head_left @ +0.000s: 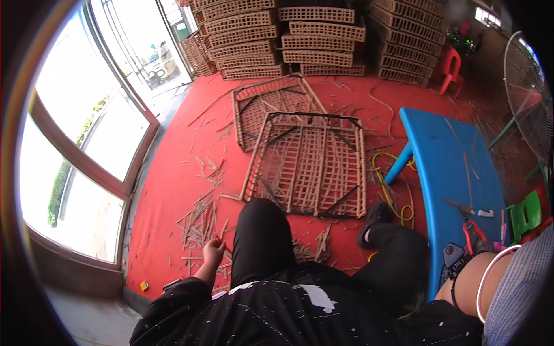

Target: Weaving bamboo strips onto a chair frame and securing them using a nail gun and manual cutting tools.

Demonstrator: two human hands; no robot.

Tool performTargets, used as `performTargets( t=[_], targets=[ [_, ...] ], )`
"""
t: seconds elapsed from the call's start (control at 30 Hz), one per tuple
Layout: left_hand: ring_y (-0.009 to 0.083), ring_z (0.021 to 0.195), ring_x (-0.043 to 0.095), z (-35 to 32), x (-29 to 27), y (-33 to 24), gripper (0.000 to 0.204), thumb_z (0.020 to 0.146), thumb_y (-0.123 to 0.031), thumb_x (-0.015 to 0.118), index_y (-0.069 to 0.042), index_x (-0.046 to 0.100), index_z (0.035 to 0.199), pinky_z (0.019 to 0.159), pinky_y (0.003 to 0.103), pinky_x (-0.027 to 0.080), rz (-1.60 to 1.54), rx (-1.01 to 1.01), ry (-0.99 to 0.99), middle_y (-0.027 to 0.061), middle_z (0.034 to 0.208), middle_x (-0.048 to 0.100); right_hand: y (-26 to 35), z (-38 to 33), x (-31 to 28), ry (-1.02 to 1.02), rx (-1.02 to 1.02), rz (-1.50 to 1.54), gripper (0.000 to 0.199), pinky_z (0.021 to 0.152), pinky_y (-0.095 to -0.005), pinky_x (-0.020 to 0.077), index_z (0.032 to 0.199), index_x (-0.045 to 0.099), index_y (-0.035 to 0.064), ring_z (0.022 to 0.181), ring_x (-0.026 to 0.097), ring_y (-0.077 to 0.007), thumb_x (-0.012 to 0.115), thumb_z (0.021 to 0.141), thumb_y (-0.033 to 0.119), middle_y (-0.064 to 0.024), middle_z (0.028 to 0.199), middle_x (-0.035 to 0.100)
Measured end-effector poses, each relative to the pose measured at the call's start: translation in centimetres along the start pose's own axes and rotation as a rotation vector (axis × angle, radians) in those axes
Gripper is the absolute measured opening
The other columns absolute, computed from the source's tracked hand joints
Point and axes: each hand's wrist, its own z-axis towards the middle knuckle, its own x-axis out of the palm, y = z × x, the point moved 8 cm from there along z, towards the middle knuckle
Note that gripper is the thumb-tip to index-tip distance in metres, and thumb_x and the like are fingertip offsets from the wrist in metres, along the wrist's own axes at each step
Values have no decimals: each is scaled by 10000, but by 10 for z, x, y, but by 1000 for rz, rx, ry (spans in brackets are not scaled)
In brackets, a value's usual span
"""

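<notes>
bamboo splints (202, 228) looked light, stiff and splintery, best pinched mid-length. left hand (212, 252) hung loosely curled above them, holding nothing. right hand's grip was hidden.

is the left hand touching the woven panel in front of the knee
Apart. The head view shows the left hand low beside the knee, with red floor and scattered strips between it and the woven panel.

You have no packages, labels, signs or screens clearly in view here. The one doubtful candidate is a small yellow block (144, 285) on the floor edge, down and to the left of your left hand's fingers (214, 249); whether it is a package cannot be told.
</notes>
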Motion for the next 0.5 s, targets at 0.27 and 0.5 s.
performTargets(
  t=[0.27,0.5],
  targets=[
    [184,613,607,-17,-15,26,223,776,-172,743,-10,596,732,625,323,493,51,18,-73,94,669,636,41,-18,-30,-321,-78,-101,611,990,-383,409,1177,546,-14,1078,559,-264,684,813,457,-155,1196,562],
    [276,714,662,-26,11,49,255,769,-250,737,-13,642,775,683,375,513,30,-44,-2,143,721,661,77,0,-18,-504,-243,-38,529,965,-383,428,1132,579,-10,1037,579,-267,670,838,420,-155,1168,584]
  ],
)
